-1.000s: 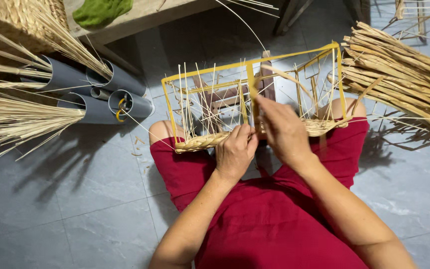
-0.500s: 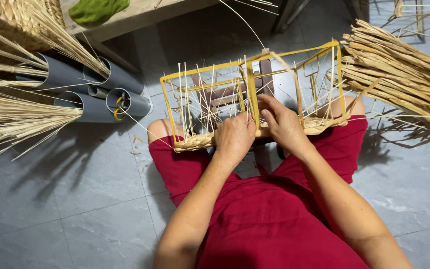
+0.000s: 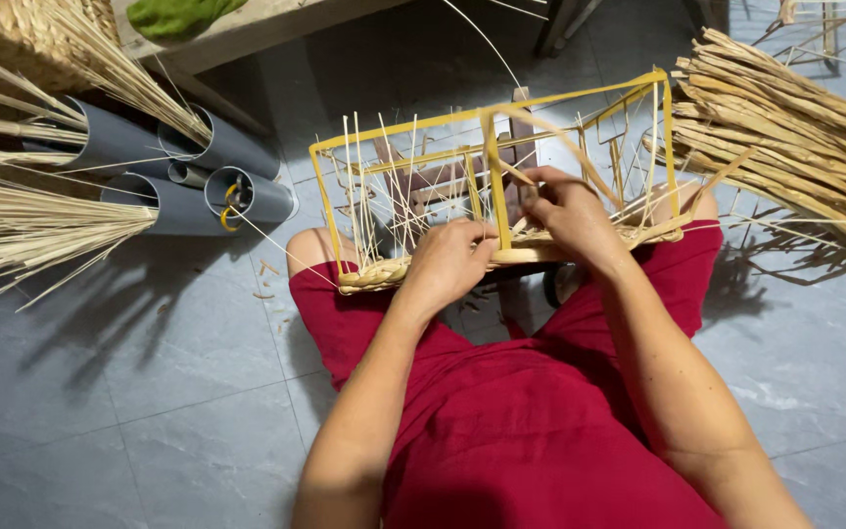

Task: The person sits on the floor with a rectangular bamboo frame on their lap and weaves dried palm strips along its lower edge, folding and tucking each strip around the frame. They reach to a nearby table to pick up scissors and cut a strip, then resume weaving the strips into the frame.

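One yellow wire basket frame (image 3: 490, 122) lay across the lap, long axis left-right, with the left hand (image 3: 447, 263) closed on its woven near rim (image 3: 384, 275) and the right hand (image 3: 565, 211), nearer the middle upright (image 3: 494, 181), pinching a straw strand (image 3: 565, 147); three grey pipes (image 3: 183, 171) lay left.

Yellow rectangular basket frame (image 3: 413, 127) across lap, thin upright reeds (image 3: 359, 196) inside, woven straw base edge (image 3: 384, 276).
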